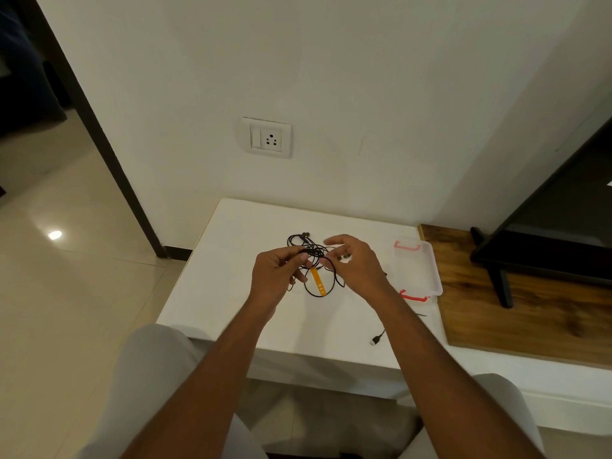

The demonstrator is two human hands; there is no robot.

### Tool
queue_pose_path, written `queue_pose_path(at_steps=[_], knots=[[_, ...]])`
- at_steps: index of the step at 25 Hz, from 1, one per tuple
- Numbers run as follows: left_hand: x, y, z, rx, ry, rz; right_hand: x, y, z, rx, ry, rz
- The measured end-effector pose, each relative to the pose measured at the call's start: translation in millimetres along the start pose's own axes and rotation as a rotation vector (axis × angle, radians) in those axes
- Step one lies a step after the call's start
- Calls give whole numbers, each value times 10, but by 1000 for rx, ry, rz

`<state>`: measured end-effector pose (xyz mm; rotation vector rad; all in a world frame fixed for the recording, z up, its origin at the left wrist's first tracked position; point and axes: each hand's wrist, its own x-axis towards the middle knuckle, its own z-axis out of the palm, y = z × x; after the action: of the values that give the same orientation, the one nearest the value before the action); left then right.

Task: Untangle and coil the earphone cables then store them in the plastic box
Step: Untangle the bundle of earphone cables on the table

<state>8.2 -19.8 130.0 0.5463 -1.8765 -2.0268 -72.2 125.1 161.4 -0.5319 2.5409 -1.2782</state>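
A tangle of black earphone cables [311,250] with an orange remote piece [318,282] hangs above the white table [215,293], held between both hands. My left hand [276,276] grips the bundle from the left, fingers curled around the wires. My right hand [354,265] pinches a strand and an earbud on the right side. One loop dangles below the hands. A clear plastic box [427,270] with red clips sits to the right on the table, apart from the hands.
A loose black plug end [377,339] lies on the table near my right forearm. A wooden board [530,313] with a black TV stand on it borders the right. A wall socket [266,137] is behind; tiled floor lies left.
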Motion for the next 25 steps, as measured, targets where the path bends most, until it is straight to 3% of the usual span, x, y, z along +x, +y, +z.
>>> queue_pose_path(at_steps=[9,13,19,22,25], knots=[[-5,41,-30,-28,18,-6,-7,11,-4,129,52,-170],[-12,67,-15,7,2,-31,-4,-14,-10,109,118,-107],[5,124,-23,65,3,-43,35,-128,-18,351,172,37],[-4,135,-19,55,28,-52,75,-89,-88,411,-19,60],[18,133,-47,58,38,-44,120,-9,-153,137,-157,-37]])
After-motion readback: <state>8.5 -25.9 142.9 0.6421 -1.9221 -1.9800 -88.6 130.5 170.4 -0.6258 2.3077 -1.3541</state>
